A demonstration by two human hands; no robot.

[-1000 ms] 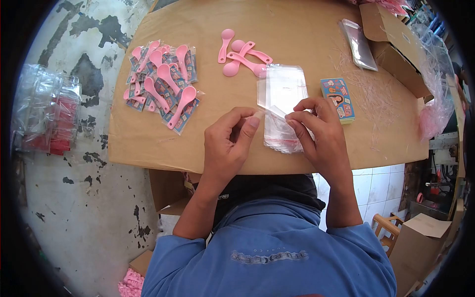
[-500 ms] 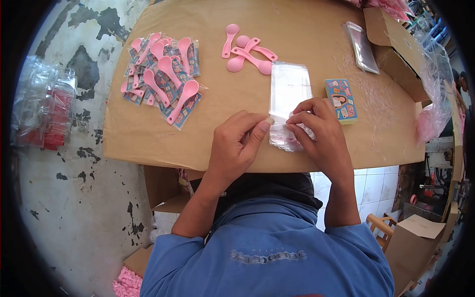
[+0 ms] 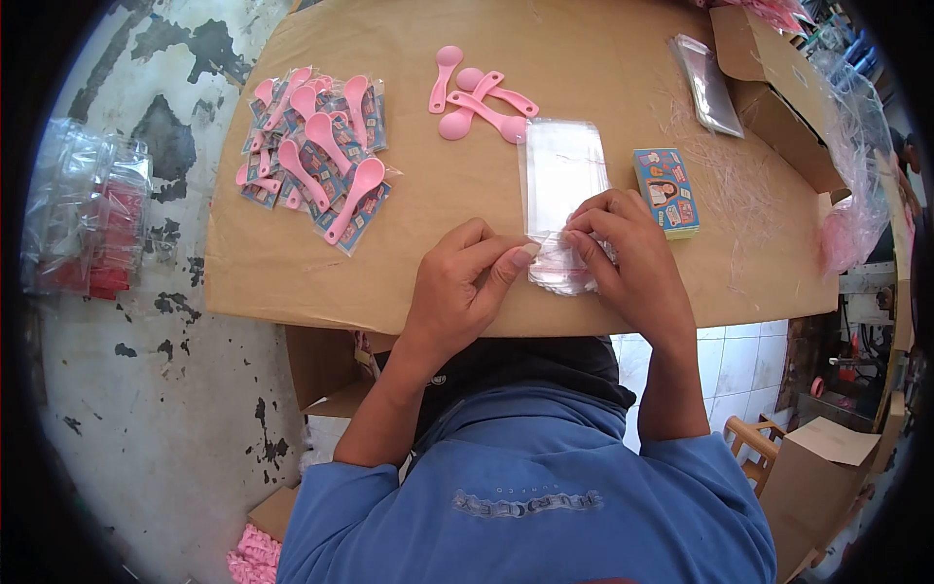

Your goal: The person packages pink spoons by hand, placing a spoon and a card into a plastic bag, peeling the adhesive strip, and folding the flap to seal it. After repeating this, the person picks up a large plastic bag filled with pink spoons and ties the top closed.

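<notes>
Both hands meet over a stack of clear bags point(image 3: 562, 185) on the worktop point(image 3: 409, 263): right hand point(image 3: 628, 258) pins it flat, left hand point(image 3: 462, 287) pinches the near edge, likely separating one; loose spoons point(image 3: 477, 97) lie beyond.

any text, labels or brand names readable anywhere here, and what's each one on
None can be read for certain.
Blue shirt: a row of pale letters across it, too blurred to read.
Card stack: printed pictures and small lettering, too small to read.
Packed spoon bags: printed cards inside, text too small to read.
Sleeve at the left wrist: a small white mark, unreadable.
</notes>
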